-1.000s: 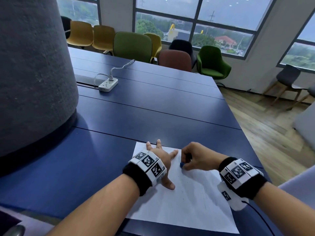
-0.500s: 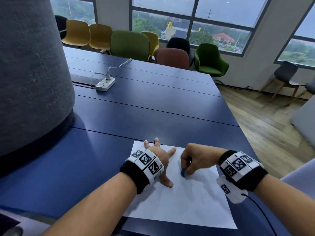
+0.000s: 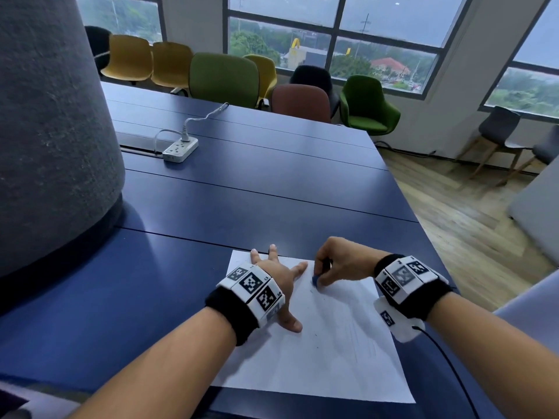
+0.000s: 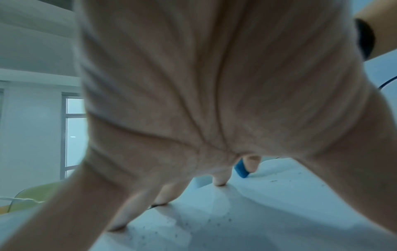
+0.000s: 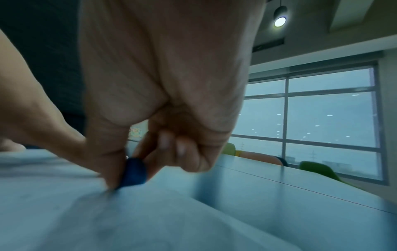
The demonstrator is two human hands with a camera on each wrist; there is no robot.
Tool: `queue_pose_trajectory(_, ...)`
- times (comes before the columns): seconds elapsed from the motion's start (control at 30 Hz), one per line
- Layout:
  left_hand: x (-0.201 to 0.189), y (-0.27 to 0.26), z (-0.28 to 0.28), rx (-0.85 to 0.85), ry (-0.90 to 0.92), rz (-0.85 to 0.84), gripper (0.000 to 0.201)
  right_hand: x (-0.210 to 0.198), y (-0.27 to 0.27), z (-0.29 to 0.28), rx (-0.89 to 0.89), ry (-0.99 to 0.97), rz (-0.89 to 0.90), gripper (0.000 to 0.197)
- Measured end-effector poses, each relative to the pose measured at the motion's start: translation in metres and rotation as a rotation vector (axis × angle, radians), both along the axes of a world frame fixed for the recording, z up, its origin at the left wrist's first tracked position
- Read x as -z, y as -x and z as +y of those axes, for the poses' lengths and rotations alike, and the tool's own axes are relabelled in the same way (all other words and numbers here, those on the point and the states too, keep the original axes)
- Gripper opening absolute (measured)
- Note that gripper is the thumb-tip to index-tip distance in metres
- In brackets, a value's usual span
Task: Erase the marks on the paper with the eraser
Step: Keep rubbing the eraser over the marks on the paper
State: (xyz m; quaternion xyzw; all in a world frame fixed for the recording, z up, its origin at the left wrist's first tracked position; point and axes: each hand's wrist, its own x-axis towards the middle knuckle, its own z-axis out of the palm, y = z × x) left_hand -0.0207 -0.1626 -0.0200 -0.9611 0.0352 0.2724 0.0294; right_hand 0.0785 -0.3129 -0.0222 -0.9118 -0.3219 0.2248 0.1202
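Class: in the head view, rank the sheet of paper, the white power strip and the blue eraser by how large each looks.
1. Sheet of paper, by far the largest.
2. White power strip; it lies farther from the camera, so it looks smaller than it is.
3. Blue eraser, only a small tip showing in the right hand.

We see a dark blue table point(image 3: 272, 201) built of long panels with thin seams running across it. Near its close edge lies a white sheet of paper point(image 3: 332, 358), flat, one near corner reaching the table's edge. We note small dark specks scattered over the sheet. Farther back, toward the left, a white power strip point(image 3: 180, 150) rests on the tabletop with a white cable point(image 3: 205, 116) plugged into it and trailing toward the far edge.
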Motion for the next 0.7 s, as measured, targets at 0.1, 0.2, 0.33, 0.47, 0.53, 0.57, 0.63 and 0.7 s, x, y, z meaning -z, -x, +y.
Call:
queue_pose_trajectory(0.1, 0.002, 0.000, 0.001, -0.010, 0.012, 0.001, 0.125, 0.002, -0.005, -0.001, 0.057, -0.070, -0.071, 0.012)
queue_pose_trajectory(0.2, 0.004, -0.002, 0.002, -0.016, 0.019, -0.005, 0.126, -0.001, 0.005, -0.003, -0.039, 0.044, 0.041, 0.012)
queue_pose_trajectory(0.33, 0.008, -0.003, 0.004, -0.025, 0.039, -0.006, 0.128, -0.004, -0.003, -0.014, 0.033, 0.040, -0.074, 0.010)
queue_pose_trajectory(0.47, 0.014, 0.006, 0.017, -0.021, 0.073, 0.002, 0.131, 0.000, 0.009, -0.018, -0.006, 0.006, -0.039, 0.009)
queue_pose_trajectory(0.53, 0.017, 0.012, 0.025, -0.005, 0.094, 0.003, 0.132, 0.003, 0.018, -0.018, -0.027, -0.019, -0.035, 0.008)
queue_pose_trajectory(0.57, 0.018, 0.014, 0.028, 0.014, 0.099, -0.005, 0.132, 0.005, 0.019, -0.017, -0.032, -0.034, -0.047, 0.008)
queue_pose_trajectory(0.63, 0.015, 0.013, 0.030, 0.065, 0.112, -0.012, 0.132, 0.006, 0.021, -0.016, -0.029, -0.056, -0.060, 0.008)
queue_pose_trajectory(0.7, 0.010, 0.011, 0.029, 0.092, 0.128, 0.002, 0.128, 0.005, 0.022, -0.015, -0.034, -0.060, -0.068, 0.006)
